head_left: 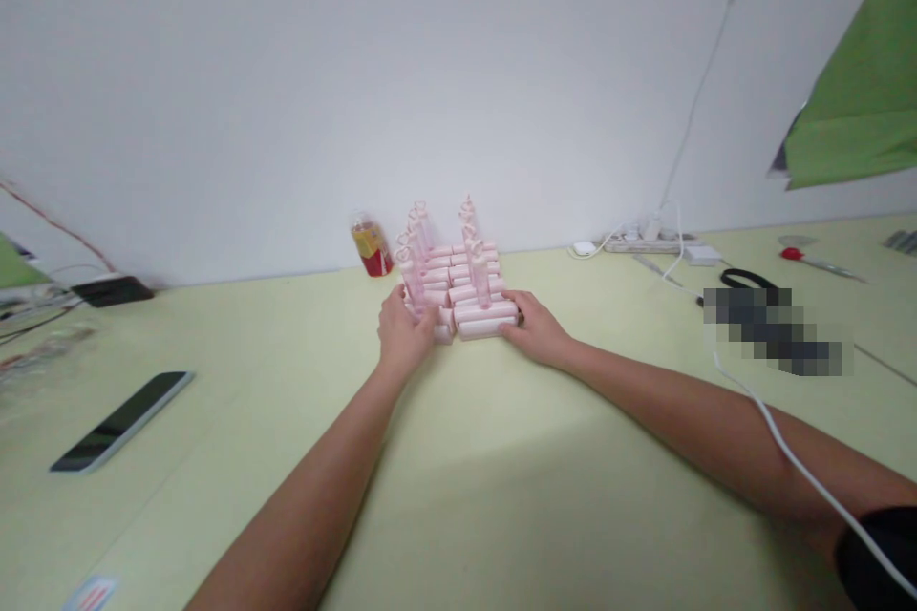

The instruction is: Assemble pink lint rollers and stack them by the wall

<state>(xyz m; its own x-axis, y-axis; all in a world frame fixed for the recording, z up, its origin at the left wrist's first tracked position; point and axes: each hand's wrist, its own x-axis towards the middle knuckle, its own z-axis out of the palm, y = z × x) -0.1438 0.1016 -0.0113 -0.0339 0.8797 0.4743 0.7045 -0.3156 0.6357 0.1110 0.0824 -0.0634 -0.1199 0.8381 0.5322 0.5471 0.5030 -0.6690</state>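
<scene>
Bare forearms [319, 496] are stretched over the bench [516, 506], pink blocks [483, 328] being clasped at nine o'clock by the left hand [403, 332] and at three o'clock by the right hand [537, 331].

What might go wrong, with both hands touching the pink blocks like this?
If the left hand and right hand press the pink blocks unevenly, the rows may shift out of line. The slender pink tubes standing on them might then tip over. Also, the white cable, which crosses the right forearm in this view, may snag if that arm moves.
</scene>
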